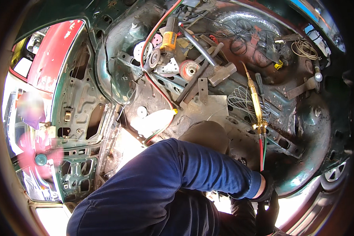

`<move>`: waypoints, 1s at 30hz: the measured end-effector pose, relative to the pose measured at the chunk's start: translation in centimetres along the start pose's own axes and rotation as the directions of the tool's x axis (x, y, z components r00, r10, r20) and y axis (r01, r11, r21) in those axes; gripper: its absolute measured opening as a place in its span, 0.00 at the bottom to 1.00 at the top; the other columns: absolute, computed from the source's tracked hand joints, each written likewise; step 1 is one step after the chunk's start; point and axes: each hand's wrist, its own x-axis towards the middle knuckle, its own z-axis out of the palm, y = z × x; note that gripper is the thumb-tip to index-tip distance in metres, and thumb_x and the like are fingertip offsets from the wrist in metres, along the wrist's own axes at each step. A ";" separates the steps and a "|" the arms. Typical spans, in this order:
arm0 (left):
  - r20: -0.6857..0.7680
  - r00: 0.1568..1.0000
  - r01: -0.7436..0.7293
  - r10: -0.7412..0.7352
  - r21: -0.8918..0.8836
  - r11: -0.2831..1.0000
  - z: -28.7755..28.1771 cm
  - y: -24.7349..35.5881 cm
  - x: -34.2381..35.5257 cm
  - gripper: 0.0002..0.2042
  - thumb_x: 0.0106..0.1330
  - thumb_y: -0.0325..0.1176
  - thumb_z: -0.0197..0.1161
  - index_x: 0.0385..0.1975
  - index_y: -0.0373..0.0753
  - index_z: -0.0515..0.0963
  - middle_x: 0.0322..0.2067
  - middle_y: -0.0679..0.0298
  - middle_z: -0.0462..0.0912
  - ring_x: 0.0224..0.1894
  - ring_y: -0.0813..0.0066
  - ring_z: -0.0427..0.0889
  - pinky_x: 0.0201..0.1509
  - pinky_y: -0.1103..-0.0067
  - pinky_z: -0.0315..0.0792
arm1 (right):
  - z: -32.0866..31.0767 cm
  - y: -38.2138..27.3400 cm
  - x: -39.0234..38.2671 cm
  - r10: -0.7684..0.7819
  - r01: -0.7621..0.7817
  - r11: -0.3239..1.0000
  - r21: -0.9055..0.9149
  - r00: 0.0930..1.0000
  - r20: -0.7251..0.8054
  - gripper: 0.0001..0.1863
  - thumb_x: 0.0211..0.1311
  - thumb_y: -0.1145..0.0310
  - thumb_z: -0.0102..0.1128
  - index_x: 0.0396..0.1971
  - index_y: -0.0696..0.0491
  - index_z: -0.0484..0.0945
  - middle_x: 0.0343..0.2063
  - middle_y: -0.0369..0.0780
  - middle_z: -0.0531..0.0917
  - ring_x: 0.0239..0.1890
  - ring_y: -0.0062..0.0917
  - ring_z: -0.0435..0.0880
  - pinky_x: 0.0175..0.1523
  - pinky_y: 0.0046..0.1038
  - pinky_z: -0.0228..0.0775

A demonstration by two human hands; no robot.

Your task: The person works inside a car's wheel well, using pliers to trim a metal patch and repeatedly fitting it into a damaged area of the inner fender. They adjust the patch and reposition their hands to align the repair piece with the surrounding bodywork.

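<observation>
My left arm, in a blue sleeve, crosses to the lower right. There my left hand (268, 188), in a black glove, lies close to my right hand (266, 215), which is also dark-gloved. Shadow and overlap hide the fingers of both, and I cannot make out anything held. Just above them, red and green hoses (261, 151) run up to a brass gas torch (255, 102), which lies nozzle away from me on the metal floor. Beside the torch are a coil of thin wire (240, 103) and a dark-handled tool (259, 83).
A hammer (222, 73), a yellow angle grinder (169, 39), a red disc (189, 70) and metal strips clutter the car body's floor. Another hose (160, 93) snakes through the left half. A stripped door frame (80, 110) stands left; tangled cables (240, 43) lie at the far right.
</observation>
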 end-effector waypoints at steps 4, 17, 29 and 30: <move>-0.063 0.995 0.071 -0.072 -0.026 0.997 -0.3 -0.4 0.7 0.16 0.63 0.44 0.73 0.46 0.44 0.93 0.54 0.53 0.93 0.60 0.51 0.90 0.65 0.59 0.83 | 1.1 2.7 0.2 0.015 -0.032 0.992 -0.124 0.991 -0.136 0.27 0.77 0.72 0.65 0.72 0.61 0.75 0.61 0.54 0.87 0.63 0.44 0.86 0.68 0.41 0.75; -0.643 0.088 0.165 -0.761 -0.744 0.648 -14.2 -8.1 -31.4 0.12 0.81 0.34 0.66 0.53 0.33 0.86 0.44 0.58 0.92 0.44 0.74 0.90 0.51 0.74 0.82 | 1.0 0.6 0.8 0.131 -0.141 0.984 -0.108 0.987 -0.091 0.26 0.78 0.68 0.60 0.72 0.58 0.77 0.53 0.52 0.90 0.54 0.40 0.89 0.62 0.39 0.79; -0.381 0.000 0.521 -0.925 -0.789 0.325 3.6 -4.7 -41.6 0.11 0.79 0.36 0.69 0.52 0.36 0.88 0.41 0.52 0.92 0.42 0.61 0.92 0.51 0.68 0.84 | 2.0 4.2 2.3 0.007 -0.013 0.981 -0.192 0.999 -0.033 0.22 0.78 0.68 0.61 0.67 0.59 0.79 0.53 0.54 0.90 0.56 0.46 0.89 0.62 0.41 0.78; -0.482 -0.031 0.536 -0.876 -0.748 0.392 4.1 -5.4 -42.5 0.11 0.79 0.35 0.69 0.52 0.35 0.88 0.41 0.51 0.91 0.43 0.61 0.92 0.50 0.68 0.84 | 1.9 4.3 2.3 0.062 -0.062 0.981 -0.182 0.998 -0.009 0.22 0.79 0.68 0.61 0.68 0.58 0.78 0.55 0.53 0.90 0.58 0.46 0.89 0.64 0.40 0.77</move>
